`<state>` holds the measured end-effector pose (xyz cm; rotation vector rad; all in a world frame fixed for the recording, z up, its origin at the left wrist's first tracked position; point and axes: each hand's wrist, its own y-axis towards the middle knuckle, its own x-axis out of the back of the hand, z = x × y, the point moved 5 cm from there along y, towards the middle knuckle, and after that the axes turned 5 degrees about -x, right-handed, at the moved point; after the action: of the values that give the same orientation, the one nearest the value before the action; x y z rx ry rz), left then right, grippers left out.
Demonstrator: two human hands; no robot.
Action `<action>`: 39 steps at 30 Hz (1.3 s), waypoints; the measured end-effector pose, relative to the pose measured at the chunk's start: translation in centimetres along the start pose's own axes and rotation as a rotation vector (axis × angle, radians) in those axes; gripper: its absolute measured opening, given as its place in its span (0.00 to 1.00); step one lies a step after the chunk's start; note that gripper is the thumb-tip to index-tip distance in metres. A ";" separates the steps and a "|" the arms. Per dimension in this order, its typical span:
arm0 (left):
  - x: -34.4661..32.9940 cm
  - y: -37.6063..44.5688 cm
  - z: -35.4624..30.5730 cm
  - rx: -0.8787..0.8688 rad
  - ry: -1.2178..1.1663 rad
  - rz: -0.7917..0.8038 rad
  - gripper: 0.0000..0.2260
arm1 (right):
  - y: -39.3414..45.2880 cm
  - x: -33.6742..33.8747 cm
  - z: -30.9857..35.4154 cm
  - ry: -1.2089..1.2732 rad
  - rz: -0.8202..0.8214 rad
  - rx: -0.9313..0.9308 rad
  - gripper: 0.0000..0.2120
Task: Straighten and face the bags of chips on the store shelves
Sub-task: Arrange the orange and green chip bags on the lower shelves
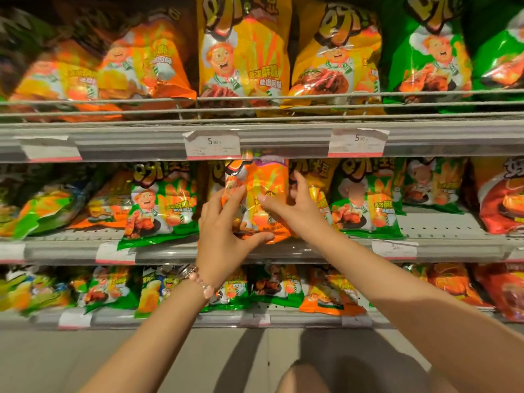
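Observation:
An orange chip bag (266,177) stands upright at the front of the middle shelf (312,251). My left hand (224,225) grips its lower left side, thumb under the bottom edge and fingers on its face. My right hand (295,205) holds its right side, thumb across the front and fingers behind the right edge. A green bag (161,202) leans just to its left, and another green bag (365,194) stands to its right. A yellow bag (317,182) sits partly hidden behind my right hand.
The top shelf (255,131) carries orange, yellow (243,52) and green bags behind a wire rail. The bottom shelf (198,319) holds several mixed bags, some slumped. Price tags (212,144) hang on the shelf edges. Red bags (499,194) stand at the far right. Floor lies below.

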<state>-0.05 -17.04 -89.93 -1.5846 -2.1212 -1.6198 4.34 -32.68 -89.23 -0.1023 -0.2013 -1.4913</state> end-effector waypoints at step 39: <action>17.8 -3.5 12.2 0.736 0.439 -0.256 0.52 | 4.7 -13.8 2.5 -0.208 -0.040 -0.046 0.33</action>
<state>-4.85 4.16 -87.97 -0.6924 -2.3095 -0.9070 7.90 -18.29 -89.24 -0.2924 -0.3389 -1.5253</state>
